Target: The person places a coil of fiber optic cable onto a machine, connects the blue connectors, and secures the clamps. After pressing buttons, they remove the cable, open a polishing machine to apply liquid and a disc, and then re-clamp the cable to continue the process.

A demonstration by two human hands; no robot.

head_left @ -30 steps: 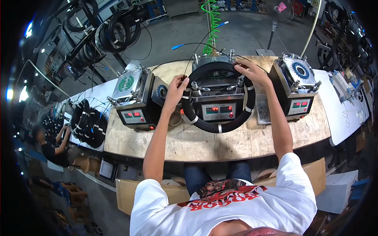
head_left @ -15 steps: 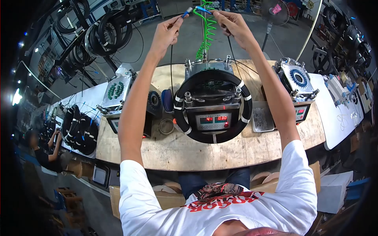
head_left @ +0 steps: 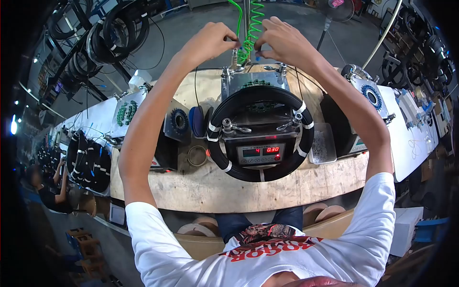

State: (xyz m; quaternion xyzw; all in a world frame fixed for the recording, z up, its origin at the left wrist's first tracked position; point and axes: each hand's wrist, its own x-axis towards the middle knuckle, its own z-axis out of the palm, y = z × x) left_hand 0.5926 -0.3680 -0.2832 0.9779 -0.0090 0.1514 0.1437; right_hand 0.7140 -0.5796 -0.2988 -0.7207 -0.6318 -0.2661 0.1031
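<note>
My left hand is closed, fingertips pinched at the far side of the middle machine; a speck of blue shows at them. My right hand is bent with its fingers closed, and a small blue cable connector peeks out below them. Most of both cable ends is hidden by the fingers. Between the hands and me, a coil of black cable bound with white ties leans around the front of the middle machine, which has a red digital display. Its top plate carries green sockets.
Similar machines stand at left and right. A clear tray, a tape ring and a blue round pad lie on the wooden table. A green coiled hose hangs behind. Another person works at far left.
Both hands have come down and nearer the middle machine, their knuckles now raised. The blue connectors, plainly visible before, are mostly covered. The head view has shifted slightly.
</note>
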